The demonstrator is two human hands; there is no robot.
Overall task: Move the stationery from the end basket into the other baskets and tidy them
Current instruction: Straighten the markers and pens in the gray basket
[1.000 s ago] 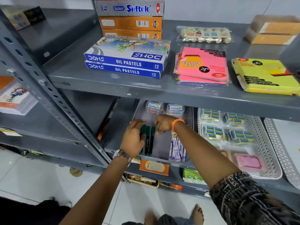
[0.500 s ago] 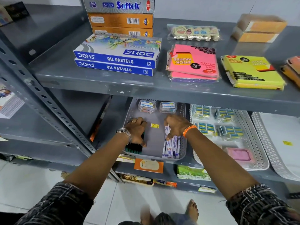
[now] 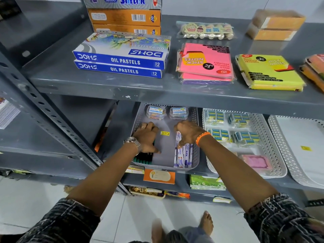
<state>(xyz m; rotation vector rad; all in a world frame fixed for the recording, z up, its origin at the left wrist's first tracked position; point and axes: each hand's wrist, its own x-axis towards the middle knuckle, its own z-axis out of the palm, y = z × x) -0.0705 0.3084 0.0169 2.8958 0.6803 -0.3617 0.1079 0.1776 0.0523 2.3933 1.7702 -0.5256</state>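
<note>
Pressing flat on green markers [image 3: 142,159], left hand [image 3: 146,138] open, right hand [image 3: 188,133] loosely open over white pens [image 3: 183,156], grey basket [image 3: 194,116]

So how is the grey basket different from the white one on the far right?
The grey basket holds markers, pens and two small clear boxes; the far-right white basket holds only a small yellow sticker. The grey one has both hands in it, left hand and right hand; the white one is untouched. Both have perforated walls and share a shelf.

stationery shop: grey steel shelving [image 3: 157,92], boxed oil pastels [image 3: 121,61], price sticker [image 3: 165,133].
</note>
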